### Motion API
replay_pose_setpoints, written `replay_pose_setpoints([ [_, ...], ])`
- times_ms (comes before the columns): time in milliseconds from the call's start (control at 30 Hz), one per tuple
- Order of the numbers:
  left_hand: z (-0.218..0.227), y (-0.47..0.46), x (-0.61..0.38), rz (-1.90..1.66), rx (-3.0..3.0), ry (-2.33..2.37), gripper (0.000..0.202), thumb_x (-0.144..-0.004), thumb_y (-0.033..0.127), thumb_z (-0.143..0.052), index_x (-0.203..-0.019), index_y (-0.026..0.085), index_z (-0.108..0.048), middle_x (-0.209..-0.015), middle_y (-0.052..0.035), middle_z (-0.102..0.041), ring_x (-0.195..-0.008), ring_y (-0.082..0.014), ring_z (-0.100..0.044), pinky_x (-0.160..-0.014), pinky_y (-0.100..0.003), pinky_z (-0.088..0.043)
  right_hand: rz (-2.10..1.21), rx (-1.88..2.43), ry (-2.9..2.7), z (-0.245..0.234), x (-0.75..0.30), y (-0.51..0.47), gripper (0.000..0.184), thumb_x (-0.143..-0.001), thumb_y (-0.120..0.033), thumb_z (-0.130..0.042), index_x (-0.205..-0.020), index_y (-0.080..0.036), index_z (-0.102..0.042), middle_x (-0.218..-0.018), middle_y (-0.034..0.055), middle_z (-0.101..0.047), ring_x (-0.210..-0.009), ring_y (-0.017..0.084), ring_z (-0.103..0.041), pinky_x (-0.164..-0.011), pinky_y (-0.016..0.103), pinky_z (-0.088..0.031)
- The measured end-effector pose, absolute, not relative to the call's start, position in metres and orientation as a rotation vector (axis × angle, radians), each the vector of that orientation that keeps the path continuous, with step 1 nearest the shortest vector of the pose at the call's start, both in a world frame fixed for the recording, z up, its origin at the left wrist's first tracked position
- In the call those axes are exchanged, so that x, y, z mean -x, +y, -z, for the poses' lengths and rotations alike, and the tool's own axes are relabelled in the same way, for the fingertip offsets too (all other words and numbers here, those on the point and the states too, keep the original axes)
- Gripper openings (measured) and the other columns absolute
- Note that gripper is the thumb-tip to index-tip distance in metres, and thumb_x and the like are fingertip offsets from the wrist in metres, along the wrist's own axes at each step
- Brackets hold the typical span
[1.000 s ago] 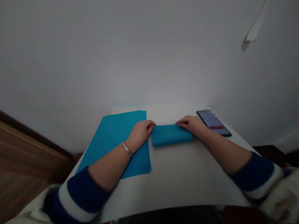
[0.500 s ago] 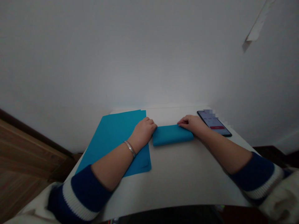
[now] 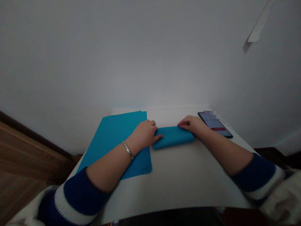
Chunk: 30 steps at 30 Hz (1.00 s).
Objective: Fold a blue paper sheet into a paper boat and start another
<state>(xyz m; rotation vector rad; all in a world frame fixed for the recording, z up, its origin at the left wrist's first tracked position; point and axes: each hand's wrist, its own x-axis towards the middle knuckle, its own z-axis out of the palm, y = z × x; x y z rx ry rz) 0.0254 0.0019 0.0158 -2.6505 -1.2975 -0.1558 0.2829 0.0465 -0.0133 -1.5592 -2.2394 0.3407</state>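
Observation:
A folded blue paper (image 3: 175,136) lies as a narrow strip on the white table (image 3: 178,182), between my two hands. My left hand (image 3: 144,133) grips its left end, thumb laid on top of the strip and the other fingers curled behind. My right hand (image 3: 192,124) pinches the strip's far right corner with its fingers pressed together. A silver bracelet (image 3: 127,149) sits on my left wrist. Both forearms rest on the table.
A stack of flat blue sheets (image 3: 115,141) lies under my left forearm at the table's left. A phone (image 3: 215,124) with a lit screen lies at the far right corner. A white wall stands right behind the table; wooden floor shows at left.
The folded strip has got narrower as its near edge came up. My left thumb has slid onto the top of the strip's left end. My right hand has barely moved.

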Motion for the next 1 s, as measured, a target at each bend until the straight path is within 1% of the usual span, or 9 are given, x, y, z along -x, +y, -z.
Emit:
replay_pose_setpoints([
  [100,-0.016,0.001,-0.025,0.139,2.627,-1.297,0.047,-0.083,0.057,-0.058,-0.096,0.015,-0.072,-0.095,-0.0127,-0.063,-0.091,-0.0277,-0.057,-0.075,-0.035,-0.043,-0.295,1.593,-2.279,0.008,-0.281,0.045,0.020,-0.079,-0.025,-0.062,-0.092,-0.024,-0.077,-0.087,0.0045,-0.073,-0.076,0.018,-0.065,-0.068,0.027,-0.048],
  [200,-0.017,0.000,-0.025,0.097,2.601,-1.301,0.052,-0.079,0.064,-0.058,-0.097,0.016,-0.071,-0.097,-0.0123,-0.063,-0.091,-0.0278,-0.057,-0.073,-0.035,-0.042,-0.282,1.631,-2.348,0.000,-0.279,0.041,0.022,-0.078,-0.033,-0.064,-0.093,-0.023,-0.077,-0.087,0.0061,-0.074,-0.074,0.019,-0.065,-0.068,0.029,-0.048],
  [400,-0.016,0.000,-0.024,0.065,2.586,-1.282,0.054,-0.078,0.065,-0.058,-0.099,0.018,-0.070,-0.099,-0.0115,-0.064,-0.092,-0.0283,-0.057,-0.074,-0.036,-0.040,-0.310,1.599,-2.492,-0.014,-0.275,0.034,0.038,-0.075,-0.049,-0.066,-0.099,-0.021,-0.076,-0.092,0.0094,-0.074,-0.077,0.023,-0.065,-0.067,0.031,-0.048],
  [500,-0.016,-0.001,-0.024,0.056,2.594,-1.277,0.055,-0.077,0.066,-0.058,-0.099,0.018,-0.070,-0.100,-0.0117,-0.064,-0.093,-0.0285,-0.057,-0.075,-0.036,-0.040,-0.344,1.573,-2.545,-0.019,-0.273,0.032,0.043,-0.081,-0.056,-0.057,-0.096,-0.021,-0.077,-0.092,0.0103,-0.074,-0.076,0.023,-0.065,-0.066,0.031,-0.048],
  [567,-0.016,-0.002,-0.024,0.045,2.589,-1.282,0.055,-0.077,0.067,-0.058,-0.100,0.018,-0.069,-0.101,-0.0116,-0.064,-0.094,-0.0283,-0.057,-0.077,-0.036,-0.039,-0.375,1.539,-2.585,-0.021,-0.273,0.030,0.048,-0.086,-0.057,-0.047,-0.093,-0.021,-0.077,-0.093,0.0101,-0.074,-0.081,0.023,-0.066,-0.070,0.030,-0.048],
  [633,-0.017,-0.002,-0.024,0.039,2.589,-1.284,0.054,-0.077,0.066,-0.058,-0.101,0.018,-0.069,-0.101,-0.0116,-0.064,-0.095,-0.0285,-0.058,-0.078,-0.036,-0.039,-0.359,1.533,-2.593,-0.020,-0.272,0.028,0.052,-0.087,-0.060,-0.043,-0.094,-0.021,-0.077,-0.099,0.0105,-0.072,-0.089,0.024,-0.065,-0.077,0.030,-0.048],
  [767,-0.017,-0.002,-0.024,0.051,2.603,-1.278,0.054,-0.076,0.065,-0.059,-0.098,0.016,-0.069,-0.100,-0.0126,-0.064,-0.094,-0.0298,-0.058,-0.077,-0.038,-0.040,-0.128,1.646,-2.522,-0.016,-0.265,0.017,0.061,-0.079,-0.068,-0.049,-0.105,-0.018,-0.073,-0.113,0.0148,-0.066,-0.099,0.030,-0.062,-0.085,0.037,-0.046],
  [867,-0.018,-0.003,-0.025,0.062,2.606,-1.261,0.054,-0.077,0.065,-0.058,-0.097,0.016,-0.069,-0.101,-0.0131,-0.063,-0.095,-0.0300,-0.058,-0.078,-0.038,-0.040,0.056,1.653,-2.559,-0.016,-0.256,0.005,0.061,-0.082,-0.068,-0.044,-0.101,-0.017,-0.073,-0.110,0.0174,-0.066,-0.100,0.033,-0.060,-0.084,0.042,-0.046],
  [1000,-0.022,-0.010,-0.030,0.052,2.589,-1.267,0.051,-0.080,0.060,-0.056,-0.101,0.015,-0.067,-0.101,-0.0140,-0.063,-0.097,-0.0295,-0.058,-0.082,-0.039,-0.041,0.257,1.674,-2.567,-0.019,-0.245,-0.008,0.058,-0.080,-0.064,-0.050,-0.104,-0.014,-0.070,-0.107,0.0190,-0.065,-0.099,0.033,-0.059,-0.082,0.042,-0.046],
])
